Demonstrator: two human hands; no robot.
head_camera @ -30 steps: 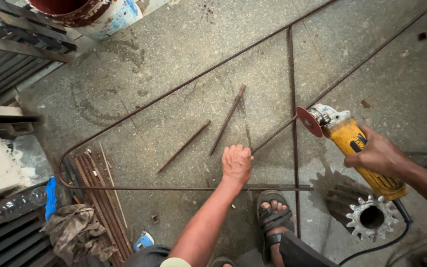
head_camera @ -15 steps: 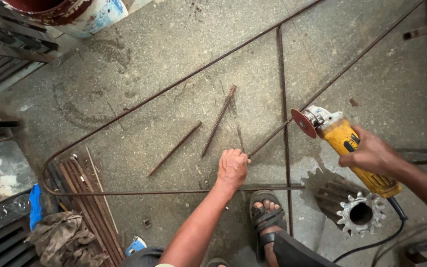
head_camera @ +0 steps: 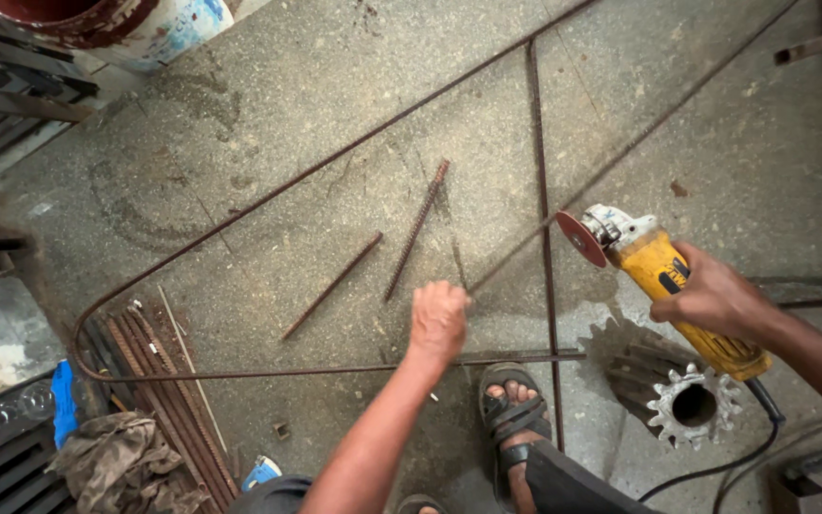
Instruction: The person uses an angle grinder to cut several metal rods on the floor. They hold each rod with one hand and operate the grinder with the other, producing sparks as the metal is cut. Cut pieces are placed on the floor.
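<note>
— What has the right hand [head_camera: 711, 295] got?

— A yellow grinder [head_camera: 663, 276], fingers wrapped tight round its body. The red disc [head_camera: 580, 238] sticks out past the fingertips, level with a thin rod [head_camera: 620, 152] of the bent frame [head_camera: 268, 195] on the floor.

— And the left hand [head_camera: 438, 319]?

— Fist closed, knuckles up, on the near end of that rod, as far as I can tell. Two loose bars [head_camera: 416, 228] lie just beyond its fingers. A sandalled foot [head_camera: 511, 419] sits behind the wrist, a gear [head_camera: 682, 405] below the grinder.

Lighting: soft, even daylight is falling across the grey concrete floor [head_camera: 268, 143]; shadows staying faint; corners darkening slightly; focus holding sharp, edges bending outward.
</note>
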